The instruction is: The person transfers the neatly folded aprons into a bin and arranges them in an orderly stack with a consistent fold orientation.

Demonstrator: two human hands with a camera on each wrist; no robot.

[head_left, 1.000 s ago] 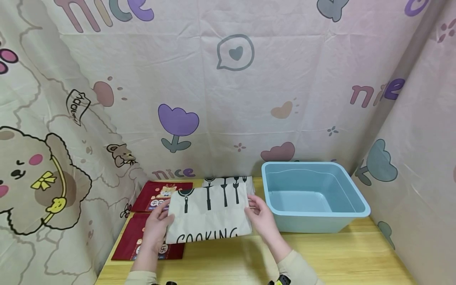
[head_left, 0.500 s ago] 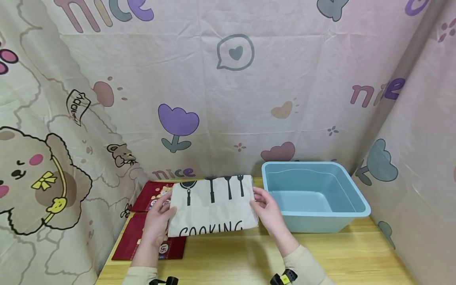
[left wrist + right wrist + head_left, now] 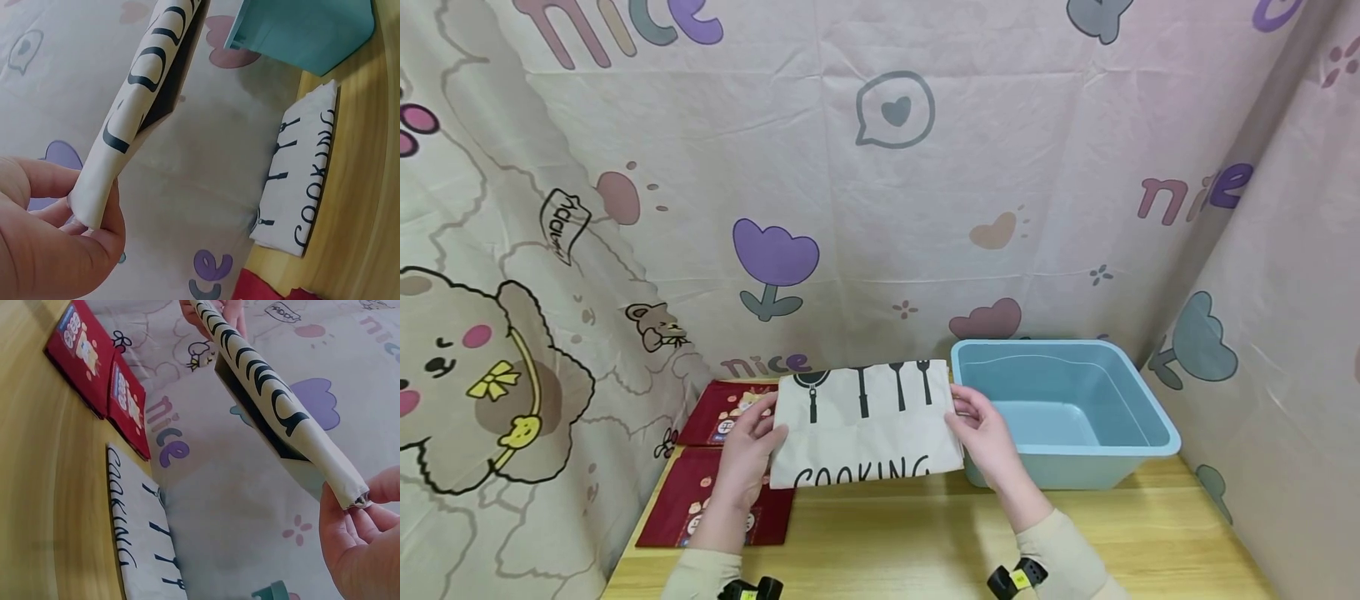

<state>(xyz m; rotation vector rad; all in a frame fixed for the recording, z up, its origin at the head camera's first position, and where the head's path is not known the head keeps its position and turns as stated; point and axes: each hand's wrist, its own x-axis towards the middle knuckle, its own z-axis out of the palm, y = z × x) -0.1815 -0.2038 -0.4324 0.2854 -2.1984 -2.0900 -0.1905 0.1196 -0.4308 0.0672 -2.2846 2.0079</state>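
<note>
A folded white cloth (image 3: 867, 429), printed with black kitchen utensils and the word COOKING, is held up in front of me between both hands. My left hand (image 3: 748, 454) pinches its left end, thumb in front and fingers behind. The right hand (image 3: 988, 433) grips the opposite end the same way, close to the blue bin's left side. Seen edge-on in both wrist views, the cloth shows its layers and a dark gap underneath. A second folded cloth (image 3: 297, 175) with the same print lies on the table; in the head view the held one hides it.
A light blue plastic bin (image 3: 1052, 473) stands at the right on the wooden table (image 3: 880, 542). Two dark red folded pieces (image 3: 658, 508) with cartoon prints lie at the left, one behind the other. A patterned curtain (image 3: 880, 217) closes off the back and sides.
Both hands have carried the folded cloth to the right and slightly upward in the head view, bringing it nearer the bin. The bin and red pieces have stayed put.
</note>
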